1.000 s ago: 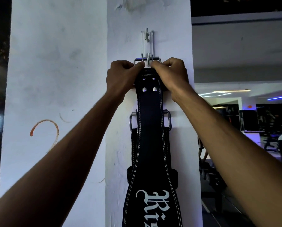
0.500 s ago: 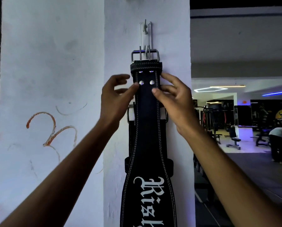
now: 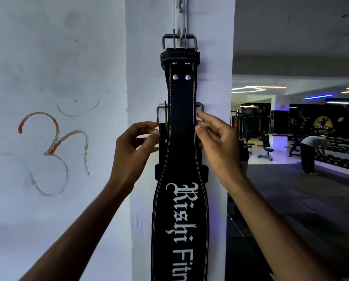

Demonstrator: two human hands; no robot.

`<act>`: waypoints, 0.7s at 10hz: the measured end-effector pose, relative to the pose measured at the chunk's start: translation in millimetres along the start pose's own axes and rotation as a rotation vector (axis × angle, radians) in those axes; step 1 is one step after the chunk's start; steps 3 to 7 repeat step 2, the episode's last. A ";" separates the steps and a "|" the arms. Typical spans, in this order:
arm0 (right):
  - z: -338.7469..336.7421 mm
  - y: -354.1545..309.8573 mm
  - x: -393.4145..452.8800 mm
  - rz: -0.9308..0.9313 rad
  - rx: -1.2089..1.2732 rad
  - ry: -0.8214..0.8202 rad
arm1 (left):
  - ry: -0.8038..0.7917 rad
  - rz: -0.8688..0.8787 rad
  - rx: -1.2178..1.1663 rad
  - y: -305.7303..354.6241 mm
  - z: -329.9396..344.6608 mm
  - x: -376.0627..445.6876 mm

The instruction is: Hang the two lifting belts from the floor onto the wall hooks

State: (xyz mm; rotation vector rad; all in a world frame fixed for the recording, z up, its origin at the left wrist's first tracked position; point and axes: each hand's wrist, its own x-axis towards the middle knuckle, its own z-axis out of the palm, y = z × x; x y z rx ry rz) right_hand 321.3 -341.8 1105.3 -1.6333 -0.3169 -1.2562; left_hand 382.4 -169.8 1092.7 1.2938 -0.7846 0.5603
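Observation:
A black lifting belt (image 3: 180, 159) with white lettering hangs flat against the white pillar, its metal buckle (image 3: 179, 42) over the wall hook (image 3: 179, 21). Behind it hangs a second black belt; only its buckle (image 3: 161, 115) and dark edges (image 3: 204, 171) show on either side. My left hand (image 3: 134, 153) is at the front belt's left edge, fingertips by the rear belt's strap below its buckle. My right hand (image 3: 216, 147) is at the right edge, fingers spread, fingertips touching the belt's side. Neither hand grips anything.
The white pillar (image 3: 145, 78) has a wall to its left with a red scrawl (image 3: 54, 136). To the right the gym floor opens out, with benches (image 3: 267, 151) and a person bent over a dumbbell rack (image 3: 311, 151) far off.
Both hands let go of the top of the front belt and slid down its sides to the level of the rear belt's buckle. The front belt now hangs alone from the hook.

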 end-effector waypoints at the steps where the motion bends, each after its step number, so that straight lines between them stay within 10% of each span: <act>1: 1.3 -1.1 -22.4 -0.004 -0.083 0.056 | 0.064 -0.015 0.057 -5.3 -0.6 -18.8; 7: -0.8 -3.7 -44.4 0.033 -0.082 0.110 | 0.128 -0.073 0.003 -2.1 3.8 -34.5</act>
